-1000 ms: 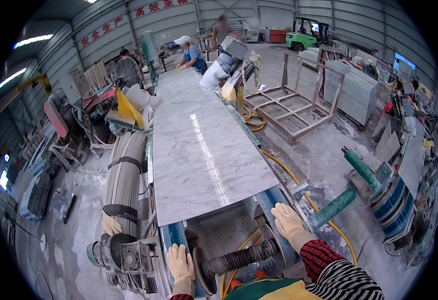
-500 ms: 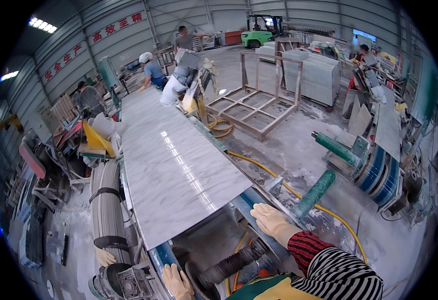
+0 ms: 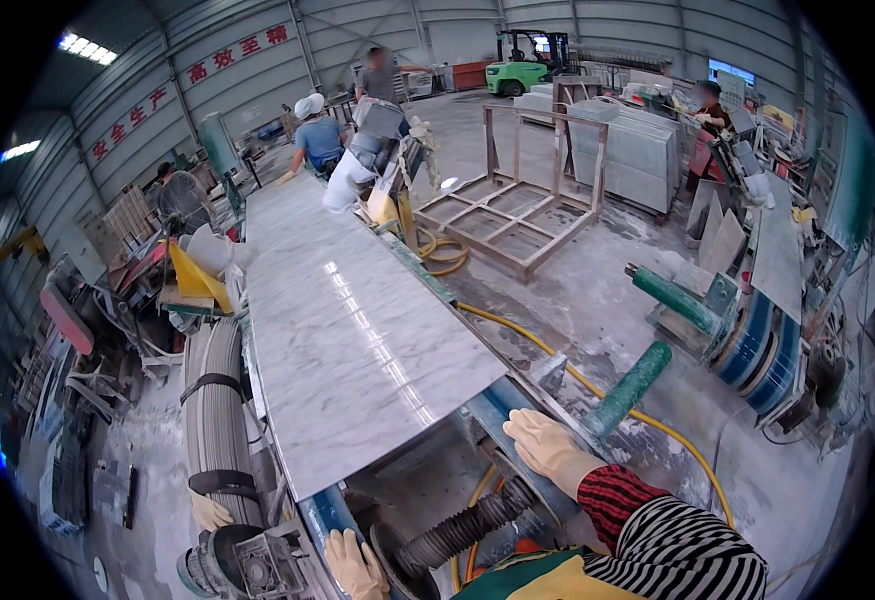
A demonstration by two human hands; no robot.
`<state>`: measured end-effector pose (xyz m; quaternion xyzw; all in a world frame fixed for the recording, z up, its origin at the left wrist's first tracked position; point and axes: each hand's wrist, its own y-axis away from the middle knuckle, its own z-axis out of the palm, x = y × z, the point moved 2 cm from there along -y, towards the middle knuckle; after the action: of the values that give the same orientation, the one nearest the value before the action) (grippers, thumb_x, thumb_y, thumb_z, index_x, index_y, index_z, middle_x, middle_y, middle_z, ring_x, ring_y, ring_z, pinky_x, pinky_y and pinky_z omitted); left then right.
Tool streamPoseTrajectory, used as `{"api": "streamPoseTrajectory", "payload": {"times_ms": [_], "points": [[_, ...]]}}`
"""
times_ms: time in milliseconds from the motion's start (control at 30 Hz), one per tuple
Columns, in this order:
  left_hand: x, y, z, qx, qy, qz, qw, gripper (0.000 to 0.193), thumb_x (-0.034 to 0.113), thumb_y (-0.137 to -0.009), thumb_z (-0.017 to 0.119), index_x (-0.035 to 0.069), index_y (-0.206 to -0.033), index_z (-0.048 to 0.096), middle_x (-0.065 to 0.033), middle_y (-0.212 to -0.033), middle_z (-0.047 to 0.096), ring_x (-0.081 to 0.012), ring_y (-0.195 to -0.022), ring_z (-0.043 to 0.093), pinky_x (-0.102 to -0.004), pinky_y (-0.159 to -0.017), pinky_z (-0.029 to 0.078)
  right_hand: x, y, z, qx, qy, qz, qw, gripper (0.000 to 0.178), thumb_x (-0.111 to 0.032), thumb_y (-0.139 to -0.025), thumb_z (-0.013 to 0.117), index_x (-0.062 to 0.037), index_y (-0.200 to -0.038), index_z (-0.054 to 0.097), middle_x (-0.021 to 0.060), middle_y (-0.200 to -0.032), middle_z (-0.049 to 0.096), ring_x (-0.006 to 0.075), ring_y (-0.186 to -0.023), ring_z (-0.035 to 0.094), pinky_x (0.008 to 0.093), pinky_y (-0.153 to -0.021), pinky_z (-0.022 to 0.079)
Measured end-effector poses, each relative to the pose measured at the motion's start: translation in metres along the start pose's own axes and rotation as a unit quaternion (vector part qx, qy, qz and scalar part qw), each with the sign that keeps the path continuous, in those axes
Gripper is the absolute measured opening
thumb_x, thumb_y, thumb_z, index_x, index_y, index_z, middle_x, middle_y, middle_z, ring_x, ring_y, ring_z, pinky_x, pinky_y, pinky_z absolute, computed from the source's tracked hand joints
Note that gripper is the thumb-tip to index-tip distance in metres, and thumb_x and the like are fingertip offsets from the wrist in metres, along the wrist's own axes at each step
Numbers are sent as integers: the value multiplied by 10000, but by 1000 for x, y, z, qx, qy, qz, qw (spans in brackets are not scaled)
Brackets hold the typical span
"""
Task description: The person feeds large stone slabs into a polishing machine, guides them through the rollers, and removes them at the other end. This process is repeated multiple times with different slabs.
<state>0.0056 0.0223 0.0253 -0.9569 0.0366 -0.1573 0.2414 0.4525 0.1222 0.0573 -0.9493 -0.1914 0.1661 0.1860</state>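
Swung to the right since one second earlier, the head view showed the marble slab (image 3: 358,350) farther to the left, while both hands had been kept in nearly the same places; more of a co-worker (image 3: 710,115) could be seen at the right than half a second before. The slab was laid flat and lengthwise along a blue frame (image 3: 324,512), its near edge stopped short of the frame's near end, so that both hands were left apart from it. By the left hand (image 3: 356,566), in a cream glove and partly cut off by the lower edge, the near end of the left blue rail was covered, just beside a black disc (image 3: 390,552); its grip was left apart, with nothing held. The right hand (image 3: 550,446), also gloved, was laid along the right rail near the slab's corner, its fingers stretched out and its grip likewise clamped on nothing. Between the hands a black ribbed shaft (image 3: 470,524) was seen. To the left, a long grey bundle (image 3: 214,400) was bound with black straps, and a loose cream glove (image 3: 210,512) was seen near a motor (image 3: 250,566). To the right, a yellow hose (image 3: 680,438) was run past a green cylinder (image 3: 630,388). At the slab's far end, its edge was reached by a person in a white cap (image 3: 320,138)
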Motion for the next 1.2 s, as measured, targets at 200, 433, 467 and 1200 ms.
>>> {"api": "streamPoseTrajectory", "payload": {"times_ms": [200,433,467,1200], "points": [[12,-1,-2,-7,-26,-20,999,380,125,-960,646,-6,-1317,651,-306,-1446,591,-518,-1330,520,-579,-1169,385,0,2,-2,-8,-22,-7,1000,282,-72,-899,655,-61,-1175,601,150,-1172,582,372,-1152,581,461,-1020,499],[11,2,2,-6,-28,-24,999,375,133,-965,644,-2,-1315,649,-302,-1453,589,-518,-1341,513,-576,-1181,374,1,4,-2,-7,-18,-11,1000,279,-80,-902,644,-62,-1177,602,147,-1180,582,368,-1153,576,454,-1019,494],[8,3,3,-4,-29,-22,999,376,137,-967,642,-2,-1316,648,-301,-1454,589,-516,-1346,511,-575,-1185,370,1,5,-1,-2,-12,-15,1000,281,-88,-902,638,-65,-1179,602,138,-1174,578,356,-1153,572,444,-1019,488],[-3,25,17,18,-26,-25,999,386,113,-999,611,14,-1371,630,-270,-1490,575,-509,-1386,483,-576,-1213,341,-2,13,-1,12,-1,1,1000,260,-79,-901,651,-64,-1156,603,143,-1188,581,357,-1173,582,446,-1025,498]]}}
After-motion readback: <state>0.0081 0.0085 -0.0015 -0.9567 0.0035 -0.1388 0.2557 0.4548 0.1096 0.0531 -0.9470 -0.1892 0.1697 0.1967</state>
